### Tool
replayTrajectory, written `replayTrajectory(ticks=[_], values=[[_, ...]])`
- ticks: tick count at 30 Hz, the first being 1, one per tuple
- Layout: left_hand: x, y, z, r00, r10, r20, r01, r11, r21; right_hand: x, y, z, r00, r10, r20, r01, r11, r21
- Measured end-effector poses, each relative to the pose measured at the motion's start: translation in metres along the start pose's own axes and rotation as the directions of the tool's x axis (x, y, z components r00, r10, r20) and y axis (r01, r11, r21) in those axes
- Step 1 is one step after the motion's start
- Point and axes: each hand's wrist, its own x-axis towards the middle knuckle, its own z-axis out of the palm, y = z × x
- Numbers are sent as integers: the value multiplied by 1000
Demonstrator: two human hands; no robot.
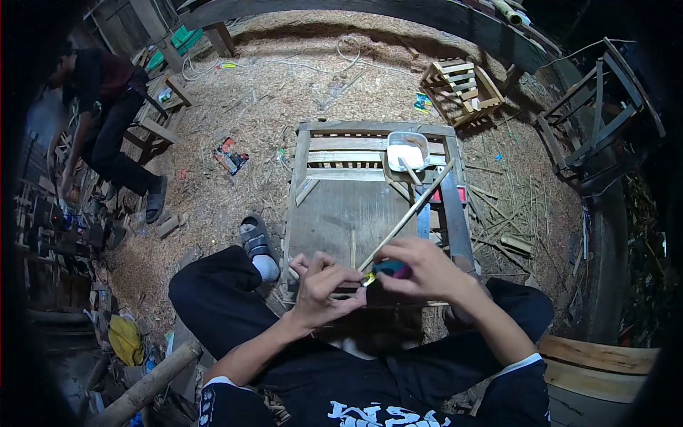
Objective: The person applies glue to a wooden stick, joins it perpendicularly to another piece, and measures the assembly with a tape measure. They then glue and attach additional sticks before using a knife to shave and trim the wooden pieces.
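My right hand is wrapped round a tape measure with a dark teal and purple case. A short length of its yellow blade sticks out toward my left hand, whose thumb and forefinger pinch at the blade's end. Both hands are over the near edge of a low wooden table. A thin wooden stick lies diagonally across the table, its near end beside my fingers. At the far right of the tabletop stands a clear plastic tub of white material, a small stick leaning in it.
A metal ruler and a red item lie at the table's right side. A slatted wooden crate stands beyond. Another person bends at the far left. Wood shavings cover the floor; a wooden frame is at right.
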Motion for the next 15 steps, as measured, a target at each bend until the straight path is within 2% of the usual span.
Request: replayTrajectory(ticks=[4, 6, 8, 10, 11, 13, 15], values=[[0, -6, -1, 998, -37, -47, 37, 999, -2, 0, 2, -18, 996, 84, 2, -84, 996, -22], [1, -7, -1, 997, -59, -48, 59, 998, -7, -1, -2, -21, 995, 101, 20, -102, 994, 43], [3, -5, -2, 997, -62, -45, 62, 998, -5, -3, -7, -25, 985, 152, 78, -158, 984, 79], [3, -6, -1, 998, -60, -35, 59, 998, -4, -3, -7, -31, 959, 202, 201, -225, 969, 101], [2, -8, 0, 997, -67, -40, 66, 997, -26, -5, -6, -31, 958, 204, 200, -227, 969, 102], [0, -13, 3, 996, -73, -47, 71, 996, -47, -6, -3, -31, 982, 97, 164, -118, 986, 121], [-2, -16, 3, 994, -105, -39, 101, 992, -78, -7, 2, -35, 978, 105, 183, -128, 985, 119]])
